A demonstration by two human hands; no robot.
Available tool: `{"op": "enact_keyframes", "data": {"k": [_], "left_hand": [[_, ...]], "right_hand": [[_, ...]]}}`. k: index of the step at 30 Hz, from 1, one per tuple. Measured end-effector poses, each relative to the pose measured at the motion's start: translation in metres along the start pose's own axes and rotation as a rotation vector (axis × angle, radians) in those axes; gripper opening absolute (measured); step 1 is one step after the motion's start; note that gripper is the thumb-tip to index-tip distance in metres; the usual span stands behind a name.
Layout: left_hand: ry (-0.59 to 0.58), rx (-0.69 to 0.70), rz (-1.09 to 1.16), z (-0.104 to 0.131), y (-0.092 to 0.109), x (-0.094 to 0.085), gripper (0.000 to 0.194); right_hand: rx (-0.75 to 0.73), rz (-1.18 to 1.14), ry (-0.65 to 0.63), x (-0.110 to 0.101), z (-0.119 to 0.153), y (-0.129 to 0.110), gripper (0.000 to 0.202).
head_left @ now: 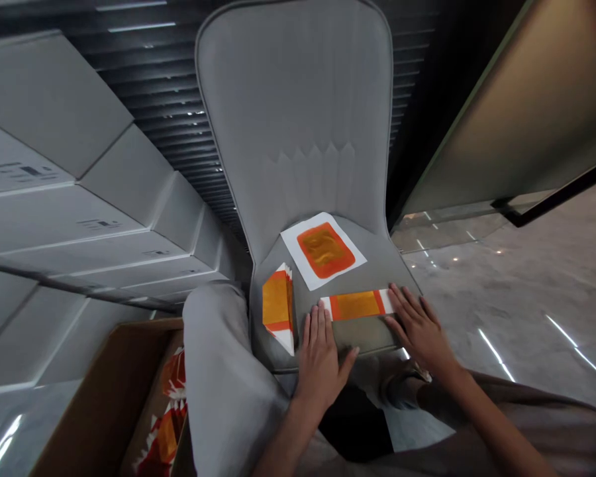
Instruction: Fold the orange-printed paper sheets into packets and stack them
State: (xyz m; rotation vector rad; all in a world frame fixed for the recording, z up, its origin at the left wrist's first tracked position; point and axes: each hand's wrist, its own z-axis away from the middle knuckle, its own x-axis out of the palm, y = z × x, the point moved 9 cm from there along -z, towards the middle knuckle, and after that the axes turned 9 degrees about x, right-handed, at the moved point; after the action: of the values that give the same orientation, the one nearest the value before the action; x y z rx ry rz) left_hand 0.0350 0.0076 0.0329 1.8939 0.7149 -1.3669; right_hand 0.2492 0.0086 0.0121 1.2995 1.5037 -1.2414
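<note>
A strip of folded paper (pixel 356 305), white at both ends with orange and gold between, lies flat on the grey chair seat (pixel 372 331). My left hand (pixel 320 358) rests at its left end, fingers stretched out and pressing down. At the right end lies my right hand (pixel 420 329), its fingers flat over the white tip. Behind the strip is an unfolded white sheet (pixel 322 250) with an orange and gold square printed on it. To the left sits a stack of folded papers (pixel 278 306) with pointed ends.
On the floor at lower left, an open cardboard box (pixel 104 391) holds several folded orange and red papers (pixel 167 434). White cartons (pixel 94 218) are stacked along the left. The chair back (pixel 298 99) rises behind the seat, and a glass panel (pixel 516 126) stands at right.
</note>
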Motion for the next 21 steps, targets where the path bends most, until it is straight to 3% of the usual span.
{"op": "enact_keyframes", "data": {"k": [6,13,18,21], "left_hand": [[0.032,-0.005,-0.034,0.009,-0.003,0.001,0.087],[0.068,-0.022,-0.006,0.019,0.007,-0.012,0.088],[0.158,-0.01,0.027,-0.015,0.011,-0.038,0.081],[0.17,0.062,0.025,-0.038,0.008,-0.04,0.067]], "right_hand": [[0.035,-0.05,0.016,0.01,0.004,0.018,0.068],[0.154,-0.364,0.08,0.009,-0.012,0.043,0.08],[-0.067,-0.472,0.062,-0.006,-0.024,0.025,0.081],[-0.101,-0.499,0.114,-0.018,-0.024,0.018,0.057]]}}
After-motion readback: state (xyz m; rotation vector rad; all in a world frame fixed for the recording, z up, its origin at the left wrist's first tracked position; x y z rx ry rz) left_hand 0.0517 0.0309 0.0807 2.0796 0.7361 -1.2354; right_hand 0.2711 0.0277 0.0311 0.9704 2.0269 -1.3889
